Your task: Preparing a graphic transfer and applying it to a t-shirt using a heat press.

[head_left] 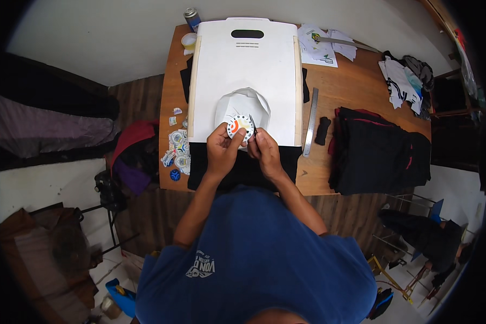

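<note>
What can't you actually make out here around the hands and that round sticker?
- Round sticker, head view: its design is too small to tell.
- Thin tool in the right hand: kind unclear; fingers hide most of it.
- Dark cloth: covered by both hands and the white board.
- Left hand: fingertips hidden behind the sticker.

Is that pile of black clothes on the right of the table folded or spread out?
Folded: the black clothes lie stacked in a compact pile.

round sticker (240,127) | white rim, orange-red centre | held flat above white board (243,70) | thin blade (252,124) at its edge
</note>
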Action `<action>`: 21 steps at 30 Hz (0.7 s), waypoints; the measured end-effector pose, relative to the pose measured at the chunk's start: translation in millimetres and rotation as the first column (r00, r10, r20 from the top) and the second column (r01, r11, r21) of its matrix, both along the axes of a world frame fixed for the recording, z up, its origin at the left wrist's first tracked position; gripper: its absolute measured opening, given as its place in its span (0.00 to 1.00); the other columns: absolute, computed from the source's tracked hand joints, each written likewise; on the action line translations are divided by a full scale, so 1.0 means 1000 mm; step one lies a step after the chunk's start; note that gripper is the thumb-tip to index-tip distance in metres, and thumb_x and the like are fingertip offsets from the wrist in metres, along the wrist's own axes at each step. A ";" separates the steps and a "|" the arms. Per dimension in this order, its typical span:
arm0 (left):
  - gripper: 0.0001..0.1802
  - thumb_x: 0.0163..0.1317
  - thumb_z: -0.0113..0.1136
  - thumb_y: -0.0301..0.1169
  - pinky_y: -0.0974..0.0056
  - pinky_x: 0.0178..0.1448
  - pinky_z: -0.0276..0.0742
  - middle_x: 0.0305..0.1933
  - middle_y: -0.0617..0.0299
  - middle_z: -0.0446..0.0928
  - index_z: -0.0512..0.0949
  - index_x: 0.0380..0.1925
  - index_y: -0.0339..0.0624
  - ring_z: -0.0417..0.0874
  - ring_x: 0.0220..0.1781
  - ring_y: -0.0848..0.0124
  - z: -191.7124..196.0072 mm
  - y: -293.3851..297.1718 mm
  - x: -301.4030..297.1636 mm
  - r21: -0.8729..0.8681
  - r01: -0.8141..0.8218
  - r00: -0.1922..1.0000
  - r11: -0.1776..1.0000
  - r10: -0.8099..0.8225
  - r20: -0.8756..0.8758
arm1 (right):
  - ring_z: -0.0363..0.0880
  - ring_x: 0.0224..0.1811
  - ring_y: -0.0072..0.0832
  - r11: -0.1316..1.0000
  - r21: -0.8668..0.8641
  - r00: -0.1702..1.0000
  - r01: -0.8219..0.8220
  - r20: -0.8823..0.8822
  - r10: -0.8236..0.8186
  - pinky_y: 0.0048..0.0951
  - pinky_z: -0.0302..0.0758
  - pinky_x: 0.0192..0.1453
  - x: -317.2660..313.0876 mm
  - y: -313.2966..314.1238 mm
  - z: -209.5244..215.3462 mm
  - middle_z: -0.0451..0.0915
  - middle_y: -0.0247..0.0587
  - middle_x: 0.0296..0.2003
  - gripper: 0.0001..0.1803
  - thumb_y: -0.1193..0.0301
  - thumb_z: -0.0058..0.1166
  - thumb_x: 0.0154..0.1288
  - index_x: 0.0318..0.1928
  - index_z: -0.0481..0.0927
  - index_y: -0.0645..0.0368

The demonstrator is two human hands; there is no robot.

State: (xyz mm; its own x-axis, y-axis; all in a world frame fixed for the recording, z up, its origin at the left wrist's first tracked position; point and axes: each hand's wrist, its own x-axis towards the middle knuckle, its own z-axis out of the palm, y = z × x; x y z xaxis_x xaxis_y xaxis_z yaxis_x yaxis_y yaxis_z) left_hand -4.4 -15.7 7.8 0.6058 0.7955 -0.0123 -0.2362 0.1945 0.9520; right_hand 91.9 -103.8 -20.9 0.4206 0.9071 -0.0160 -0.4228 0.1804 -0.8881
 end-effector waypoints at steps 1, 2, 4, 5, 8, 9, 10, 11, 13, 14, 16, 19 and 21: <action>0.05 0.67 0.59 0.26 0.76 0.36 0.74 0.33 0.63 0.80 0.76 0.35 0.35 0.77 0.30 0.82 0.000 0.000 0.000 0.001 0.003 1.000 1.000 -0.003 0.005 | 0.53 0.20 0.14 1.000 0.006 1.000 -0.004 -0.006 0.004 0.19 0.55 0.26 0.001 0.000 -0.001 0.60 0.25 0.18 0.18 0.58 0.35 0.79 0.40 0.71 0.58; 0.05 0.67 0.59 0.26 0.76 0.36 0.74 0.33 0.63 0.80 0.76 0.35 0.35 0.77 0.30 0.82 0.000 0.000 0.000 0.001 0.002 1.000 1.000 -0.002 0.006 | 0.53 0.20 0.14 1.000 0.006 1.000 -0.004 -0.006 0.004 0.19 0.55 0.26 0.001 0.000 -0.001 0.60 0.25 0.18 0.18 0.58 0.35 0.79 0.40 0.71 0.58; 0.05 0.67 0.59 0.26 0.76 0.36 0.74 0.33 0.63 0.80 0.76 0.36 0.34 0.77 0.30 0.82 0.000 0.000 0.001 0.000 -0.001 1.000 1.000 0.001 0.005 | 0.52 0.20 0.14 1.000 0.004 1.000 -0.012 -0.009 0.012 0.19 0.54 0.25 0.001 0.000 -0.001 0.60 0.24 0.19 0.18 0.58 0.35 0.79 0.40 0.71 0.58; 0.05 0.67 0.59 0.26 0.76 0.36 0.74 0.33 0.63 0.80 0.76 0.36 0.34 0.77 0.30 0.82 0.000 0.000 0.001 0.000 -0.001 1.000 1.000 0.001 0.005 | 0.52 0.20 0.14 1.000 0.005 1.000 -0.012 -0.009 0.013 0.19 0.54 0.25 0.001 0.000 -0.001 0.60 0.24 0.19 0.18 0.58 0.35 0.79 0.40 0.71 0.58; 0.05 0.67 0.59 0.26 0.76 0.36 0.74 0.34 0.63 0.80 0.76 0.36 0.34 0.77 0.30 0.82 0.000 0.001 0.000 0.000 0.002 1.000 1.000 -0.002 0.005 | 0.52 0.20 0.13 1.000 0.006 1.000 -0.002 -0.005 0.002 0.19 0.54 0.25 0.000 0.001 0.002 0.60 0.24 0.19 0.18 0.58 0.35 0.78 0.40 0.72 0.58; 0.05 0.67 0.59 0.26 0.76 0.36 0.74 0.34 0.62 0.80 0.76 0.36 0.34 0.77 0.30 0.82 0.000 0.001 0.001 -0.002 0.002 1.000 1.000 -0.002 0.009 | 0.52 0.19 0.13 1.000 0.007 1.000 -0.005 -0.006 0.005 0.19 0.53 0.25 0.000 0.001 0.003 0.59 0.24 0.18 0.18 0.58 0.35 0.78 0.40 0.71 0.58; 0.05 0.67 0.59 0.26 0.76 0.36 0.74 0.34 0.62 0.80 0.76 0.36 0.34 0.77 0.30 0.82 -0.001 0.001 0.001 -0.004 0.002 1.000 1.000 -0.001 0.013 | 0.51 0.19 0.13 1.000 0.008 1.000 -0.007 -0.007 0.007 0.19 0.53 0.25 0.000 0.001 0.003 0.59 0.24 0.18 0.18 0.58 0.35 0.78 0.40 0.71 0.58; 0.05 0.67 0.59 0.26 0.76 0.36 0.74 0.34 0.62 0.80 0.76 0.36 0.34 0.77 0.30 0.82 0.000 0.001 0.000 -0.004 0.001 1.000 1.000 -0.001 0.013 | 0.51 0.19 0.13 1.000 0.009 1.000 -0.007 -0.007 0.007 0.19 0.53 0.25 0.001 0.002 0.002 0.59 0.24 0.18 0.18 0.58 0.35 0.78 0.40 0.71 0.58; 0.05 0.67 0.59 0.26 0.76 0.36 0.74 0.34 0.62 0.80 0.76 0.36 0.34 0.77 0.31 0.82 0.000 0.000 -0.001 -0.005 -0.012 1.000 1.000 0.012 -0.007 | 0.51 0.19 0.13 1.000 0.021 1.000 -0.003 -0.002 0.003 0.19 0.53 0.25 0.002 0.002 -0.002 0.59 0.24 0.18 0.18 0.58 0.35 0.78 0.39 0.71 0.58; 0.05 0.67 0.59 0.26 0.76 0.36 0.74 0.34 0.62 0.80 0.76 0.36 0.34 0.77 0.31 0.82 0.000 0.001 -0.001 -0.004 -0.012 1.000 1.000 0.012 -0.007 | 0.51 0.19 0.13 1.000 0.021 1.000 -0.002 -0.002 0.002 0.19 0.53 0.25 0.002 0.002 -0.002 0.59 0.24 0.18 0.18 0.58 0.35 0.78 0.39 0.71 0.58; 0.05 0.67 0.59 0.26 0.76 0.36 0.74 0.35 0.62 0.80 0.76 0.36 0.34 0.77 0.31 0.82 0.000 0.001 -0.001 -0.006 0.000 1.000 1.000 0.000 -0.002 | 0.51 0.19 0.13 1.000 0.017 1.000 -0.008 0.000 0.008 0.19 0.53 0.25 0.002 0.003 -0.001 0.58 0.24 0.17 0.18 0.58 0.35 0.78 0.39 0.71 0.58; 0.05 0.67 0.59 0.26 0.76 0.36 0.74 0.35 0.62 0.80 0.76 0.36 0.34 0.77 0.31 0.82 -0.003 0.003 0.000 0.005 0.003 1.000 1.000 -0.003 0.014 | 0.51 0.19 0.13 1.000 0.005 1.000 -0.003 -0.012 0.003 0.19 0.53 0.25 0.001 0.003 0.001 0.58 0.24 0.17 0.18 0.58 0.35 0.78 0.39 0.71 0.58; 0.05 0.67 0.59 0.26 0.76 0.36 0.74 0.34 0.62 0.80 0.76 0.36 0.34 0.77 0.31 0.82 -0.002 0.003 0.001 -0.001 0.001 1.000 1.000 -0.001 0.014 | 0.51 0.19 0.13 1.000 0.008 1.000 -0.002 -0.009 0.002 0.19 0.53 0.25 0.002 0.004 0.003 0.58 0.24 0.17 0.18 0.58 0.35 0.78 0.39 0.71 0.58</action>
State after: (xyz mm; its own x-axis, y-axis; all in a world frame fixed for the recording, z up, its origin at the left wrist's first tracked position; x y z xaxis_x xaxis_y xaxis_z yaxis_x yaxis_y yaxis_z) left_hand -3.0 -12.2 5.5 0.6070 0.7947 -0.0047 -0.2489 0.1958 0.9485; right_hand 93.5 -100.3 -18.2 0.4187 0.9080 -0.0128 -0.4309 0.1862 -0.8830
